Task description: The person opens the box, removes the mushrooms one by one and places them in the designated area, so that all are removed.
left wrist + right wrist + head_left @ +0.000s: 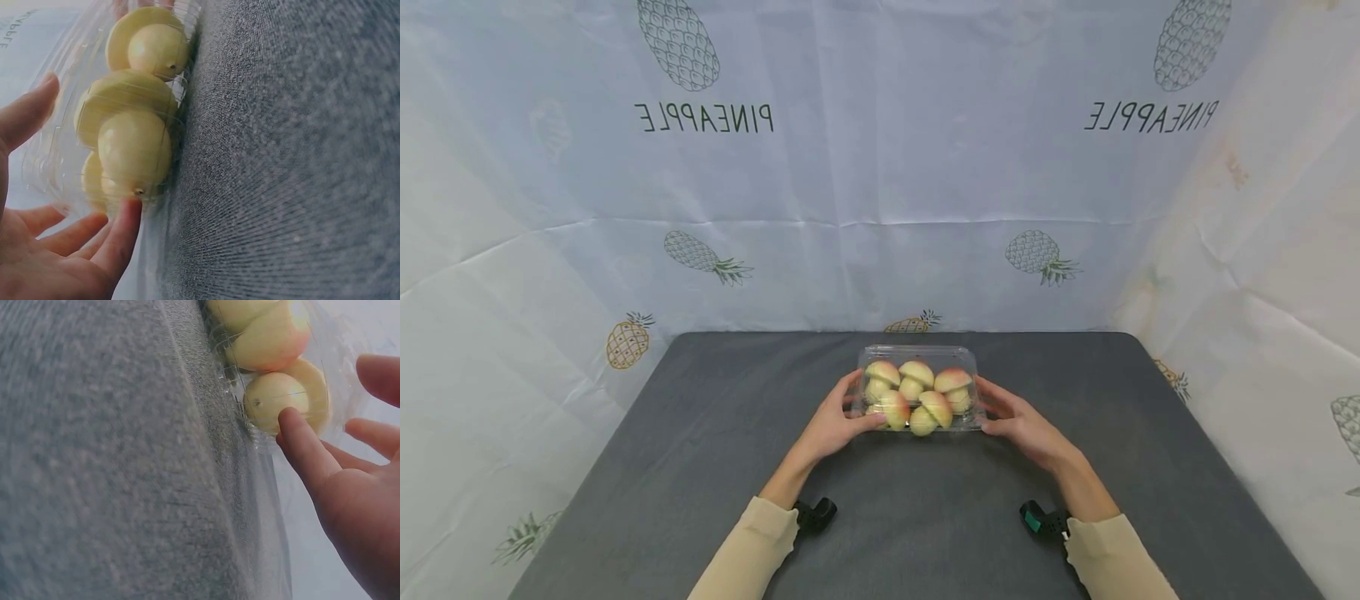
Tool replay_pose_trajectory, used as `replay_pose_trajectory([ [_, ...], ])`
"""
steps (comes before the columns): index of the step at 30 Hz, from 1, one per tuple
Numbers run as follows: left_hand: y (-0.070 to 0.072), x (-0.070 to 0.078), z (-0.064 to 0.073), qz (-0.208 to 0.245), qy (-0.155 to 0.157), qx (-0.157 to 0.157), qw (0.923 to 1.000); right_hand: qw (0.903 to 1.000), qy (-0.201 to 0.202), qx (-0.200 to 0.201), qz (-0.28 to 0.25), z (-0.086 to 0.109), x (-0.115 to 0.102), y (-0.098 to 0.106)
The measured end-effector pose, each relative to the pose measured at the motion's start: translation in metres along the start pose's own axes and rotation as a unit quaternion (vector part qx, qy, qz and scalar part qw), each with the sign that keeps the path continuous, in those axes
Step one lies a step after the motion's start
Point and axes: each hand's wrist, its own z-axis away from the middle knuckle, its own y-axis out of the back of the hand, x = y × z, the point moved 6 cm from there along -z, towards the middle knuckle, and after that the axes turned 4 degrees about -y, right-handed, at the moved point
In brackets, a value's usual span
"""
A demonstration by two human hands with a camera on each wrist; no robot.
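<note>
A clear plastic box (917, 353) rests on the dark grey table. Inside are several mushroom-shaped pieces (913, 381), pale yellow-green with reddish caps. My left hand (837, 423) is at the box's left end, fingers spread and fairly straight. In the left wrist view, its lowest fingertip (132, 209) lies right at the box wall, low by the tabletop, and its thumb (31, 112) stands apart, higher up. At the opposite end is my right hand (1021, 423). The right wrist view has one fingertip (289, 419) against the box wall and the thumb (380, 375) raised clear of it.
The dark grey table (917, 533) stretches to both sides and in front of the box. Behind it hangs a white pineapple-print curtain (880, 167), which also runs down both sides. A black wrist camera (816, 515) is strapped on each arm.
</note>
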Motion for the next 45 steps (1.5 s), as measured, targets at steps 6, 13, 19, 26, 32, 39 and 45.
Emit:
replay_pose_trajectory([
  [6, -0.001, 0.0, 0.0, -0.011, 0.003, -0.007, 0.9999, 0.9998, -0.012, 0.018, 0.0, -0.002, 0.0, -0.003],
  [13, 0.0, 0.002, -0.001, -0.024, 0.012, -0.005, 0.9996, 0.9993, -0.024, 0.025, -0.012, -0.004, -0.001, -0.005],
  [19, -0.001, 0.001, -0.001, -0.019, 0.0, -0.001, 0.9998, 0.9989, -0.027, 0.033, -0.018, -0.004, -0.001, -0.007],
  [26, 0.001, 0.0, 0.0, 0.009, 0.007, -0.005, 0.9999, 0.9987, -0.021, 0.046, -0.002, -0.004, -0.005, -0.01],
  [32, 0.0, 0.0, -0.001, 0.005, 0.007, -0.005, 0.9999, 0.9986, -0.015, 0.04, 0.03, 0.0, -0.008, -0.008],
  [39, 0.001, 0.003, -0.001, 0.008, 0.002, -0.004, 1.0, 0.9956, -0.01, 0.046, 0.081, 0.003, -0.01, -0.005],
  [45, 0.004, 0.002, 0.001, 0.01, 0.009, 0.002, 0.9999, 0.9928, -0.004, 0.049, 0.11, 0.004, -0.013, -0.006],
])
